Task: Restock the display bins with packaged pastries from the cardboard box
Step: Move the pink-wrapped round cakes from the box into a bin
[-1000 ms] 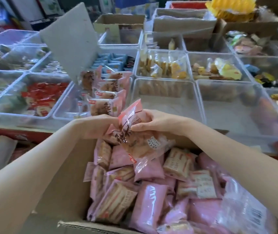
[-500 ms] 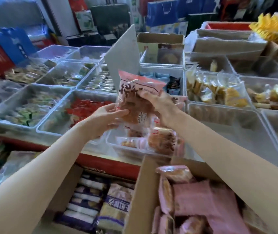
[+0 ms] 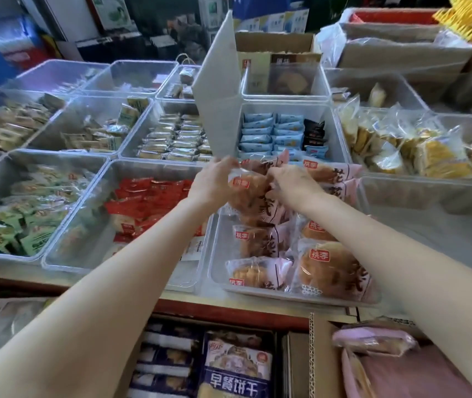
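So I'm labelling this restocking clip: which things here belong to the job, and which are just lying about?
Part of the job:
- held pastry pack, gripped by left hand and right hand
- pastry bin
- cardboard box of pink packs

Just lying about:
- red snack bin
- blue packet bin
- white divider board
- box of navy packs

Two hands [image 3: 214, 182], one white divider [image 3: 219, 90], and roughly seven pink pastry packs [image 3: 260, 271] in the bin.

pastry bin [image 3: 220, 282] sits before the wafer bin [image 3: 335, 124], behind the cardboard box [image 3: 319, 366].
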`<state>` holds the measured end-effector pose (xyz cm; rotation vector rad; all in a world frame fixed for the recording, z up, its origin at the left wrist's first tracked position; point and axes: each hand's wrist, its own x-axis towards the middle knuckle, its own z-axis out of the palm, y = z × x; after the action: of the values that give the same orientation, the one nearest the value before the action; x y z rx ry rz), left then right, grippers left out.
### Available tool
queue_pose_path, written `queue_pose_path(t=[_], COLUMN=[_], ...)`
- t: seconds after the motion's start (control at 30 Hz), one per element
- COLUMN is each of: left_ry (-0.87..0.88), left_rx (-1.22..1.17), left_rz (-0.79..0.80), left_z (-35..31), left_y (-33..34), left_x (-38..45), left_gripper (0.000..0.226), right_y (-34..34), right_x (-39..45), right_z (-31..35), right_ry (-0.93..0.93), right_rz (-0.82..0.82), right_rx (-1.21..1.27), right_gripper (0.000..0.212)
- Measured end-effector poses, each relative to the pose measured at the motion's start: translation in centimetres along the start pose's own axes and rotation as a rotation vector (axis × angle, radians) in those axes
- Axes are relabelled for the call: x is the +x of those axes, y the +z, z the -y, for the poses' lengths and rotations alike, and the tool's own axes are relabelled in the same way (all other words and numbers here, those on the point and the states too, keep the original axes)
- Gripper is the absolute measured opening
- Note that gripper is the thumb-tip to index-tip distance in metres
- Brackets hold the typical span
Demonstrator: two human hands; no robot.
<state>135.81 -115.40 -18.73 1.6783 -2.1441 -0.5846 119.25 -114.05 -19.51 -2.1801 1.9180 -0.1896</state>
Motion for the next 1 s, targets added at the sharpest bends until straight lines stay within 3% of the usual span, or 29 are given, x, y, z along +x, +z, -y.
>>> queue_pose_path(t=[0.1, 0.23, 0.4, 0.53, 0.63, 0.73, 0.8, 0.87, 1.0], left_ry=[-0.019, -0.013, 0.019, -0.076, -0.094, 0.050, 0.191, 0.252, 0.289], left_rx=[-0.096, -0.109, 0.013, 0.084, 0.119, 0.314, 0.392, 0.343, 0.142], left_rz=[-0.014, 0.043, 0.078, 0.118, 0.032, -0.150, -0.246, -0.269, -0.238], left_z=[-0.2, -0.9, -1.4, 0.4, 1.4, 1.3, 1.0, 0.2, -3.1], left_y=[1.6, 2.1, 2.3, 4.7, 5.5, 5.4, 5.5, 5.8, 5.7], left_x=[0.4, 0.1, 0.4, 0.2, 0.5, 0.5, -0.3, -1.7, -5.2], left_gripper=[0.050, 0.054, 0.052, 0.042, 0.053, 0.065, 0.069, 0.064, 0.055], right_y=[1.2, 1.2, 0.8, 0.9, 1.0, 0.9, 0.3, -0.7, -3.6], right_x=[1.0, 2.0, 1.9, 0.9, 0.3, -0.6, -1.3, -2.4, -5.9], right_z=[-0.8, -1.8, -1.4, -0.6, 0.3, 0.3, -0.1, -0.6, -2.8], right_ry=[0.051, 0.031, 0.024, 0.002, 0.037, 0.091, 0.092, 0.064, -0.022], right_rz=[-0.015, 0.010, -0.002, 0.037, 0.106, 0.155, 0.099, 0.008, -0.067], right_rx=[-0.048, -0.136, -0.252, -0.401, -0.492, -0.409, -0.298, -0.208, -0.063], right_gripper=[0.017, 0.028, 0.035, 0.029, 0.031, 0.042, 0.049, 0.051, 0.030])
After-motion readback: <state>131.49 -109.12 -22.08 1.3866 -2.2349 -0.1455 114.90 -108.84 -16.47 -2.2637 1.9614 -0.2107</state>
